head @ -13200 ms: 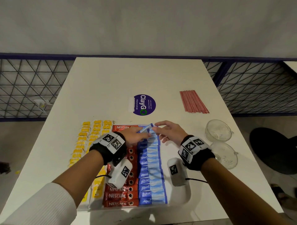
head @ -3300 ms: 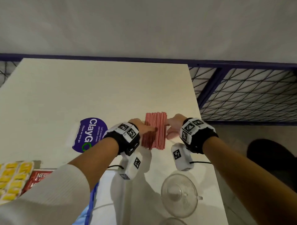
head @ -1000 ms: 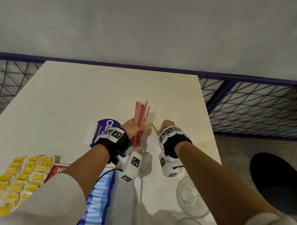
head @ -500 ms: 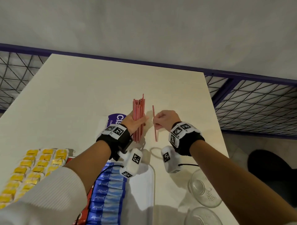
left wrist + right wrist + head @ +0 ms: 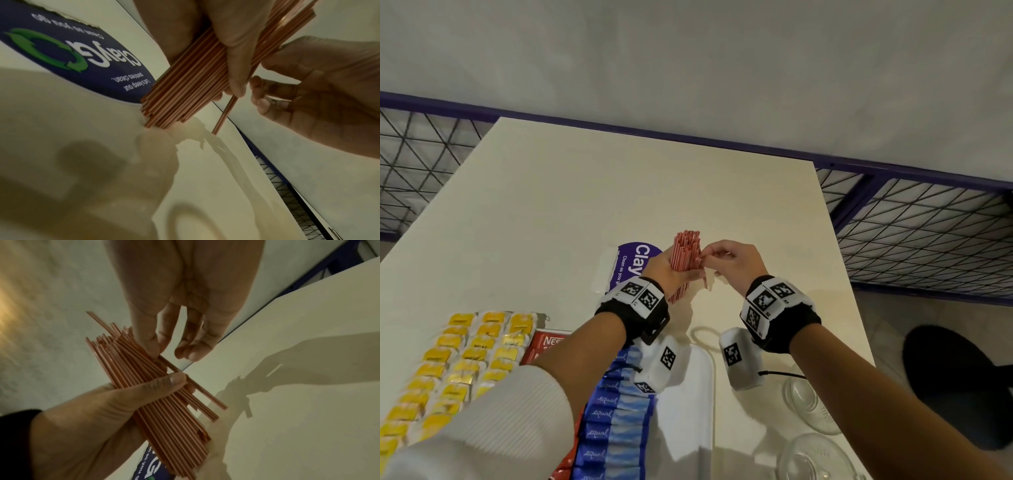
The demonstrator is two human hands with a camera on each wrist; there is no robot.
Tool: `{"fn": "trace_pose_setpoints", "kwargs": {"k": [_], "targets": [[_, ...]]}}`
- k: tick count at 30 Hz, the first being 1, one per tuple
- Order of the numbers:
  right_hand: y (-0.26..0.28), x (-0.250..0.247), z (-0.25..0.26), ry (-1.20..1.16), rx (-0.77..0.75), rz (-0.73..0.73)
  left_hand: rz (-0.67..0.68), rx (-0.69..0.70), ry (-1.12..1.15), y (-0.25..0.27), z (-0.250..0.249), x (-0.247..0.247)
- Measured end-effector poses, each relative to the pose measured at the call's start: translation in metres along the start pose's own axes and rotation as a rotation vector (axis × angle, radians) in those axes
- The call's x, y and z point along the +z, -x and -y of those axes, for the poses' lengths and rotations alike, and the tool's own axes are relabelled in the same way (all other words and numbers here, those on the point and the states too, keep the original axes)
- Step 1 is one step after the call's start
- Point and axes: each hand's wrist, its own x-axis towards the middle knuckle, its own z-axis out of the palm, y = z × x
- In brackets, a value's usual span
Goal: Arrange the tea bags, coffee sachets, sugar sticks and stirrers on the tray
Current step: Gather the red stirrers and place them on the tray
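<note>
Both forearms reached forward over the pale worktop (image 5: 571,205), wrists banded in black straps with checkered markers. The left hand (image 5: 666,270) stood its fist upright, fingers and thumb wrapped round the bundle of red stirrers (image 5: 685,257), whose lower ends touched the worktop just beside the purple sticker (image 5: 633,262). The right hand (image 5: 732,262) came in from the side at the top of the bundle, thumb and fingertip pinching a single stirrer (image 5: 223,113) against the bundle's edge, its tip hanging a little lower than the rest.

The white tray (image 5: 688,411) lay nearer the person, holding yellow tea bags (image 5: 458,370), a red sachet marked "NES…" (image 5: 548,342) and blue sticks printed "equal" (image 5: 616,411); two glass cups (image 5: 808,407) stood to its right. The sticker read "Clay", "Clean as you go" and "Let's keep our pantries clean"

Half a second before, the single stirrer was held apart from the bundle; now it lay against it
</note>
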Motion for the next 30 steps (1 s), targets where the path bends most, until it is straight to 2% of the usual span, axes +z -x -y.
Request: {"fn": "trace_pose_setpoints", "kwargs": {"k": [6,9,11,14,17,22,26,30], "targets": [[0.007,-0.003,-0.008,-0.058,0.047,0.046,0.017,-0.005,0.027,0.004,-0.001,0.004],[0.007,-0.009,-0.002,0.033,0.072,0.085,0.036,0.001,0.034,0.005,0.000,0.004],[0.007,-0.010,0.006,0.073,0.075,0.160,0.042,0.011,0.041,0.006,0.000,0.005],[0.005,-0.004,0.011,0.301,0.036,0.259,0.087,0.018,-0.001,0.004,0.000,0.005],[0.003,0.009,0.006,0.277,0.064,0.299,0.126,-0.032,-0.085,0.002,-0.002,0.003],[0.006,0.018,0.008,0.216,0.022,0.229,0.137,-0.053,-0.226,0.004,-0.008,-0.003],[0.013,0.016,0.016,0.203,-0.078,0.132,0.112,-0.035,-0.349,0.003,-0.018,-0.005],[0.018,0.015,0.016,0.228,-0.157,0.112,0.116,-0.055,-0.389,0.003,-0.018,0.000]]}}
